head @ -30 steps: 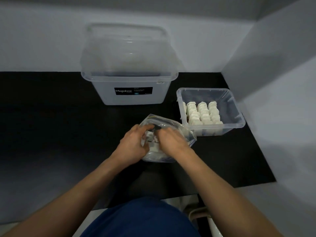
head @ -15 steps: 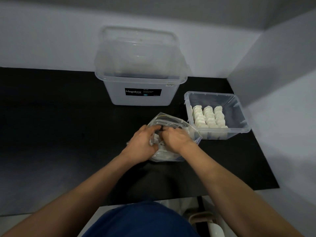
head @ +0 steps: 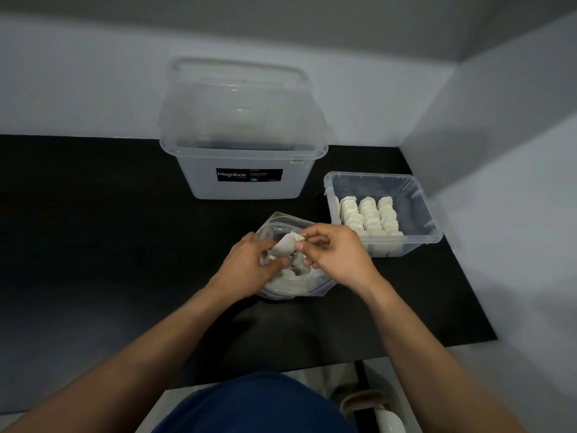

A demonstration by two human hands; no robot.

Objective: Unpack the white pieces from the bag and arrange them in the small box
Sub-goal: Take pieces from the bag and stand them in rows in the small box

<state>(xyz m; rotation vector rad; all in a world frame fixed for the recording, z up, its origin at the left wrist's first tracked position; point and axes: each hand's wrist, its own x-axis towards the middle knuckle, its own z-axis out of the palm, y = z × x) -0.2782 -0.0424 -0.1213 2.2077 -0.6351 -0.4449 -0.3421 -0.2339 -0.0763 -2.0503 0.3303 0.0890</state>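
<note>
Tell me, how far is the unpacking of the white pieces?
Done: rows of white pieces stand in the small clear box. In hand: the left hand and right hand pinch one white piece over the clear bag. Left: a heap of pieces lies inside it.

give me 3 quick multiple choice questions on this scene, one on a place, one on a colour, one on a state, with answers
1. Where does the small box stand relative to the bag?
A) to its right and farther back
B) to its left
C) under it

2. What colour is the mat?
A) white
B) black
C) green

3. What are the left hand and right hand doing?
A) lying flat on the mat
B) both pinching one piece
C) closing a lid

Answers:
1 A, the small box sits right of the bag, farther from the person.
2 B, the mat is black all around the bag.
3 B, fingers of both hands pinch the piece above the bag.
</note>
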